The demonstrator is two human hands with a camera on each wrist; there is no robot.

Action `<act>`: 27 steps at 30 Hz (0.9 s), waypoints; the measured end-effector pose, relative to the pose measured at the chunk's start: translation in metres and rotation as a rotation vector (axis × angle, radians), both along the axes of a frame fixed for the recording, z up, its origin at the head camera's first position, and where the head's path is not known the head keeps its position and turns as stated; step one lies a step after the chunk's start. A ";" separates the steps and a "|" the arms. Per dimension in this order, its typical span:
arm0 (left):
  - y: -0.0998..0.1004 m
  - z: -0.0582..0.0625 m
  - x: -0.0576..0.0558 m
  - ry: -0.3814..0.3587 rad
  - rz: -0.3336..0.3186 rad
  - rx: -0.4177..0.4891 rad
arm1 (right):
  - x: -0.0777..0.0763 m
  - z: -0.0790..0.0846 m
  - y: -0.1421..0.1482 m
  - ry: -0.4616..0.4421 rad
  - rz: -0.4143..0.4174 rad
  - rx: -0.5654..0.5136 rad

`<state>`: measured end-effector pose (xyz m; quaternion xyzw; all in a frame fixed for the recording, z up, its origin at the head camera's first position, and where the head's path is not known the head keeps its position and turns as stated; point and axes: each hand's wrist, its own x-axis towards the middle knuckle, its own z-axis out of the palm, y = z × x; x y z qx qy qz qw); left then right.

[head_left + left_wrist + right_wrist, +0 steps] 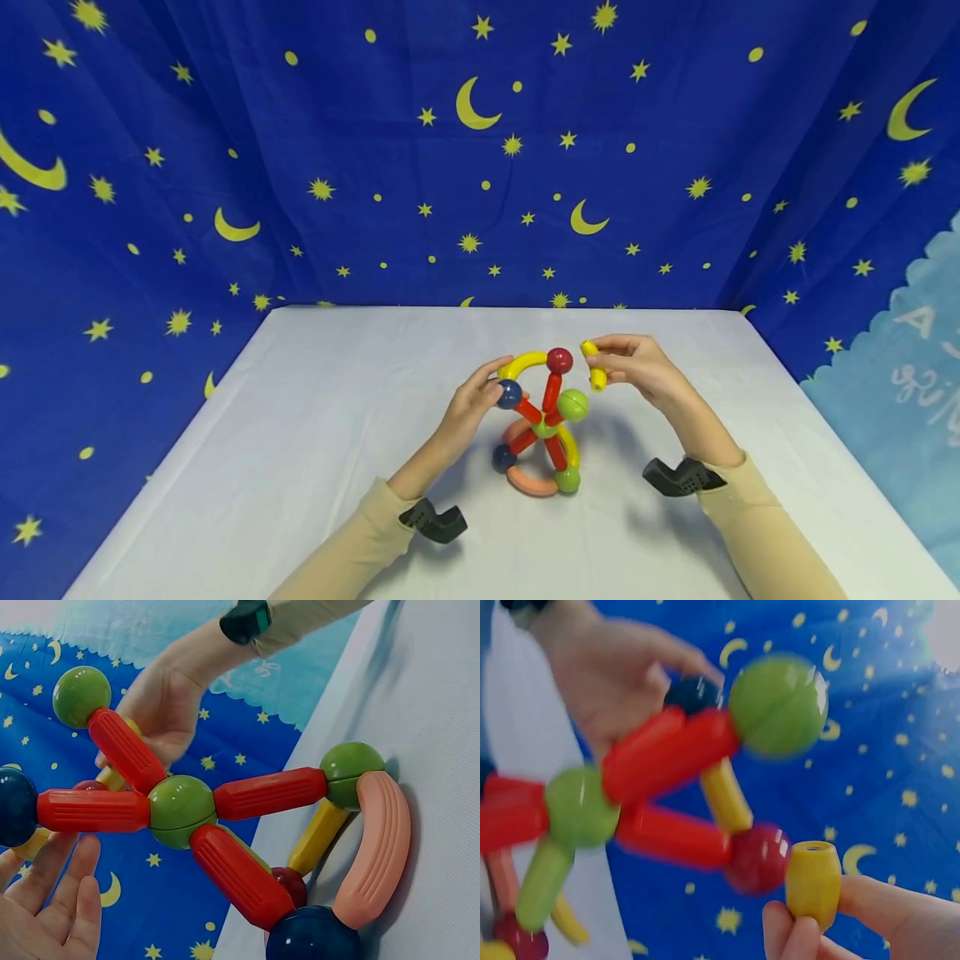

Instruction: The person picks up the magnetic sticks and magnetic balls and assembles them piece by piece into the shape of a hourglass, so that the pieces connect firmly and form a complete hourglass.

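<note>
A frame of magnetic rods and balls stands on the table, with red rods (551, 393) spreading from a central green ball (544, 427). My left hand (465, 408) holds its upper left part, thumb at a dark blue ball (509, 394) and fingers by a yellow curved rod (525, 362). That curved rod runs to a red ball (559, 360) at the top. My right hand (647, 372) pinches a loose yellow rod (595, 367) just right of the red ball. In the right wrist view, this rod's end (814, 881) appears beside the red ball (757, 859); contact is unclear.
Pink curved rods (532, 483), a green ball (567, 480) and another dark blue ball (503, 457) form part of the frame's base. Under it lies a white-covered table (337, 433). A blue star-and-moon cloth (405, 108) hangs behind and beside the table.
</note>
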<state>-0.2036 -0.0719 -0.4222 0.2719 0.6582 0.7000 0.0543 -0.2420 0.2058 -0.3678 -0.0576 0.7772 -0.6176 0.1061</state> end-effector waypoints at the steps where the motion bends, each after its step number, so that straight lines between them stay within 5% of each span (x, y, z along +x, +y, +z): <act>1: 0.000 0.000 0.000 0.001 -0.001 -0.001 | 0.003 0.002 -0.002 -0.004 0.012 -0.011; 14: 0.000 -0.003 -0.001 0.035 -0.028 0.044 | 0.017 0.012 -0.010 -0.026 0.042 -0.021; 27: 0.000 -0.002 0.000 0.019 -0.024 0.036 | 0.036 0.017 -0.031 0.126 -0.146 -0.037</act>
